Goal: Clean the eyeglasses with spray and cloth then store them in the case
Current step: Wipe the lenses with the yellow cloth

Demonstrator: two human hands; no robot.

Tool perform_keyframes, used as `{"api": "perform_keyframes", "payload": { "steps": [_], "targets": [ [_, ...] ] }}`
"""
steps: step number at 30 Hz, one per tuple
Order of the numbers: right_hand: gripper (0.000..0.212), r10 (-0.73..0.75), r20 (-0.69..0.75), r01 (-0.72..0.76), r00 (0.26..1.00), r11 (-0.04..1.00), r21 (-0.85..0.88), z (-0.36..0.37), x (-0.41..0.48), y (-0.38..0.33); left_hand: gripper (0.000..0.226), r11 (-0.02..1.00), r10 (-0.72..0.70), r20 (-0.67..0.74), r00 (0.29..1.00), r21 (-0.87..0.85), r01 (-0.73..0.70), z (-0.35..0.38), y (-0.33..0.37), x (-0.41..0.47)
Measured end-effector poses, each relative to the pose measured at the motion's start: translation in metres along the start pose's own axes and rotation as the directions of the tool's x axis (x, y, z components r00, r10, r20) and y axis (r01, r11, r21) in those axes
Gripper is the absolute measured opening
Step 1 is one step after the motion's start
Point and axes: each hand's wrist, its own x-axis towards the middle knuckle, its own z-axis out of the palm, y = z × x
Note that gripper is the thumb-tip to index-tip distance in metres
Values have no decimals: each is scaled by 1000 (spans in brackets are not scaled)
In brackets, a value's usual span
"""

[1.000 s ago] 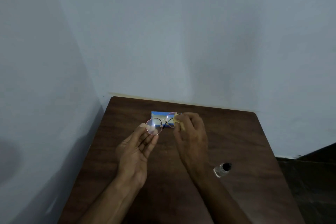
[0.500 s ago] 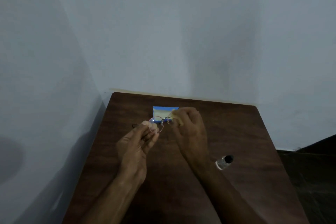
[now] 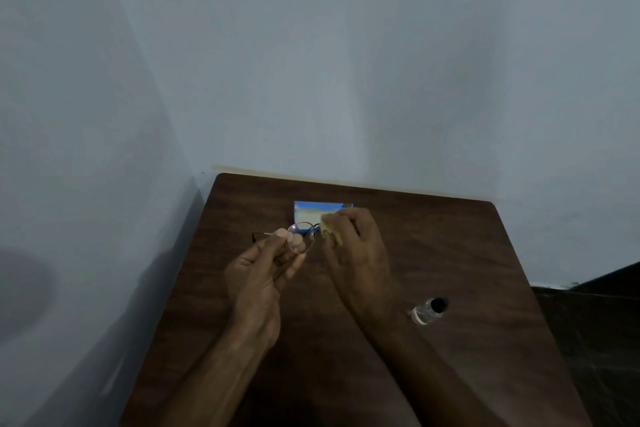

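Round thin-rimmed eyeglasses (image 3: 300,238) are held above the table, their left temple sticking out to the left. My left hand (image 3: 263,267) pinches the frame at the left lens. My right hand (image 3: 353,246) presses a small yellow cloth (image 3: 329,229) onto the right lens, which the cloth and fingers hide. The blue case (image 3: 311,211) lies open on the table just behind the hands. A small clear spray bottle (image 3: 429,310) with a black cap lies on its side to the right of my right forearm.
The dark wooden table (image 3: 450,253) stands in a corner, with grey walls at its far and left edges. Dark floor shows past its right edge.
The glasses have turned so the left temple now points left. My left hand has closed its fingertips on the frame, and both hands have shifted slightly away from me.
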Motion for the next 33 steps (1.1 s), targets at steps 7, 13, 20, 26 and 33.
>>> {"api": "perform_keyframes", "payload": {
  "steps": [7, 13, 20, 26, 33],
  "targets": [
    [20, 120, -63, -119, 991, 993, 16, 0, 7, 14, 10, 987, -89, 48, 995, -127, 94, 0, -5, 6],
    [19, 88, -47, -87, 995, 996, 19, 3, 3, 21, 13, 972, -125, 73, 989, -192, 137, -2, 1, 15],
    [19, 21, -20, -20, 1000, 1000, 12, 5, 8, 16, 11, 948, -163, 62, 985, -266, 174, -3, 5, 20],
    [22, -11, -10, 10, 1000, 1000, -28, 9, 16, 7, 13, 946, -176, 54, 983, -268, 184, 0, 4, 17],
    [21, 86, -57, -87, 995, 996, -18, 2, 28, 11, 16, 967, -134, 61, 989, -212, 144, 0, 2, 14]
  ]
}}
